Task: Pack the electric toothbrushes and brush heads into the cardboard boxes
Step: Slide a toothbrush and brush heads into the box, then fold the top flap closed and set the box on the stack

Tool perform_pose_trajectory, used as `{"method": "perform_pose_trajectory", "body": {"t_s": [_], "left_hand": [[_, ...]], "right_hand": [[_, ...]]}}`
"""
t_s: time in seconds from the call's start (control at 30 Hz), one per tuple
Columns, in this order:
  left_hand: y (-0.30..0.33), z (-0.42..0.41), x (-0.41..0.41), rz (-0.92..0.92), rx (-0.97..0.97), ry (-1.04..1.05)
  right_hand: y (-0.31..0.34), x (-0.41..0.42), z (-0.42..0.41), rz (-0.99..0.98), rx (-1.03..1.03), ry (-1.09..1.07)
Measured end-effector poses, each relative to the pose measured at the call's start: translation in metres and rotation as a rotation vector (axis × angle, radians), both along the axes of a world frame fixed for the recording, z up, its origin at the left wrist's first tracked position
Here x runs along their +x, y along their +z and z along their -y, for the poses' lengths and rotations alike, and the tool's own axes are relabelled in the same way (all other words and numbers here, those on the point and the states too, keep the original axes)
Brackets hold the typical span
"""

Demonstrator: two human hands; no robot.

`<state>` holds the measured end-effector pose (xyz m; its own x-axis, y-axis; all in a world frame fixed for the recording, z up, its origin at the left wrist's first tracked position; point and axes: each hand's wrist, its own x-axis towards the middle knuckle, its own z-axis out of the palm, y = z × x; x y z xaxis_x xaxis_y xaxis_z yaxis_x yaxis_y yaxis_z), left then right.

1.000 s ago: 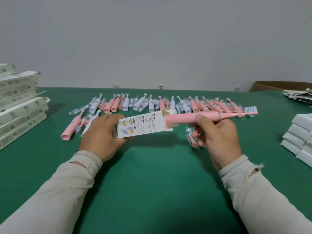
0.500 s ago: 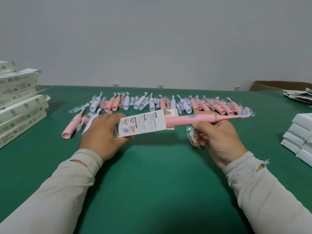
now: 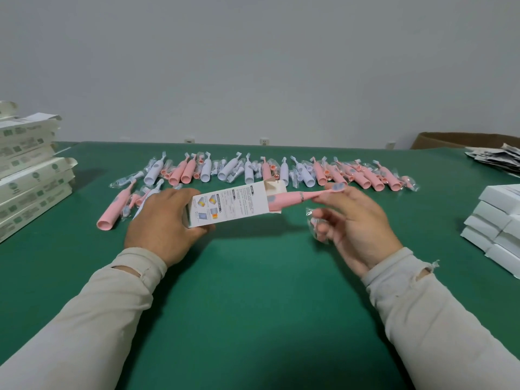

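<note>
Green felt surface (image 3: 253, 291) fills the head view; left hand (image 3: 166, 220) grips a printed white cardboard box (image 3: 230, 206), fingers curled round its left end; a pink electric toothbrush (image 3: 298, 199) sits halfway inside; right hand (image 3: 357, 226) pinches its bristle tip, lower fingers (image 3: 323, 229) curled on a wrapped brush head (image 3: 316, 220); loose pink and white toothbrushes (image 3: 281, 173) lie beyond.

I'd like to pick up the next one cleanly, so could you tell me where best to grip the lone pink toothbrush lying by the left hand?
Grip the pink toothbrush round its thick handle, coming from above: the handle lies flat and bare, while wrapped brush heads crowd its thin neck.
</note>
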<state>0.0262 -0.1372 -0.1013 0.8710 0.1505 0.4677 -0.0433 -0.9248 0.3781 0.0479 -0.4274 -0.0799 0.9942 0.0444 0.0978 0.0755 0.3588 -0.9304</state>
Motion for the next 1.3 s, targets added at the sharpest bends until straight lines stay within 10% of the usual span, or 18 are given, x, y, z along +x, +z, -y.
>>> {"method": "perform_pose_trajectory", "body": {"t_s": [1.07,1.2,1.3], "left_hand": [[0.0,0.015,-0.004,0.032,0.13,-0.086],[0.001,0.013,0.0,0.042,0.086,-0.038],[0.0,0.01,0.0,0.036,0.077,-0.003]], "right_hand": [[-0.016,-0.01,-0.017,0.457,-0.806,0.015],[-0.007,0.013,0.007,0.352,-0.546,-0.308],[-0.013,0.026,0.032,0.23,-0.795,-0.528]]}}
